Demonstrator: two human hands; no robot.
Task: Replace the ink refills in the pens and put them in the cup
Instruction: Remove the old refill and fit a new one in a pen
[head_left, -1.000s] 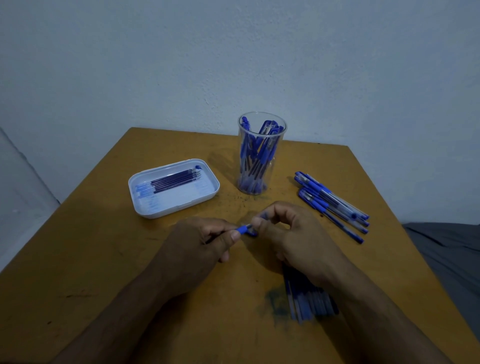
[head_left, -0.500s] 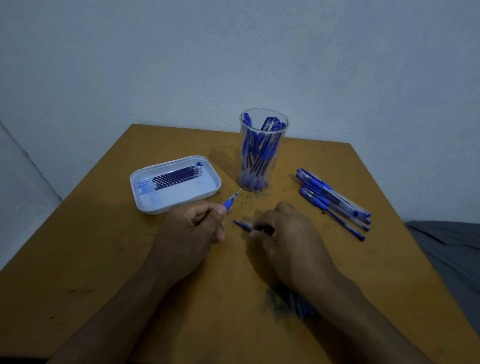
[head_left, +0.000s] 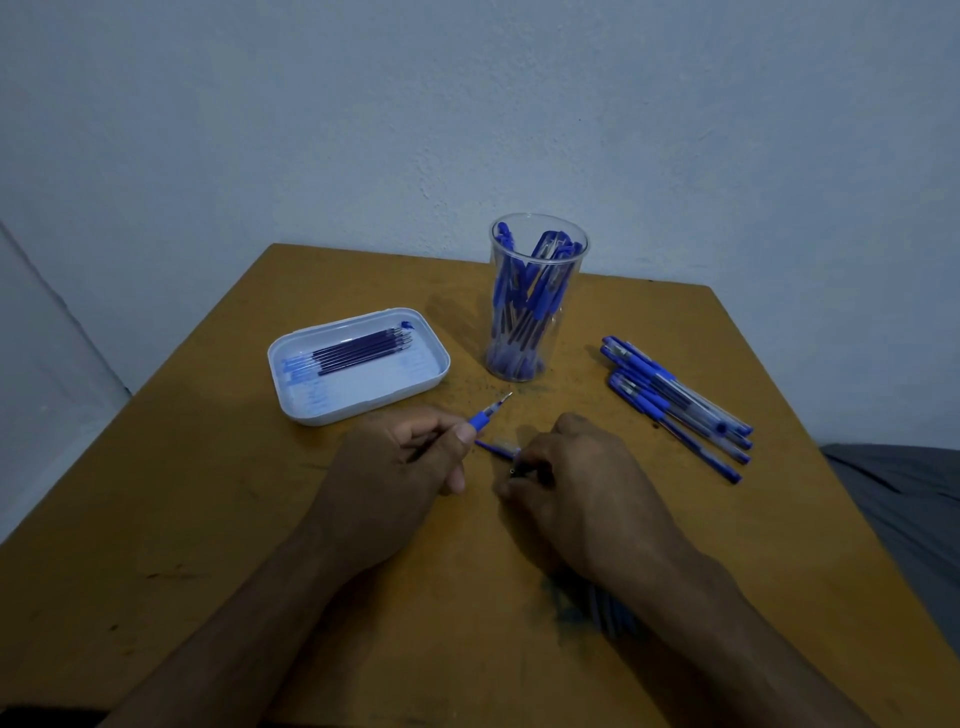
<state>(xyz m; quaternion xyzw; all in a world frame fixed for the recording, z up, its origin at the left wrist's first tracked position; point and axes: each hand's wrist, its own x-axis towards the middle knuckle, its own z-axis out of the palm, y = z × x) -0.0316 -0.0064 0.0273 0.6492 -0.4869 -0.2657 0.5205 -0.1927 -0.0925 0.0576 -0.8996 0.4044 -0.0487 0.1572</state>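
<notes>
Both hands sit low on the table (head_left: 208, 509), close together. Left hand (head_left: 400, 467) grips a pen tip (head_left: 485, 414), its point sticking up toward the cup (head_left: 535, 296). Right hand (head_left: 566, 478) is curled over a pen barrel (head_left: 496, 448) that lies on the table just between the two hands. Refills (head_left: 363, 345) lie in the white tray (head_left: 311, 410), left of the cup. More pens (head_left: 675, 400) lie to the right, well apart from the hands.

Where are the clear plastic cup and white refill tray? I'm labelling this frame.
Clear plastic cup (head_left: 537, 332): head view, middle of its front wall.
White refill tray (head_left: 415, 358): head view, bare floor near its right end.
</notes>
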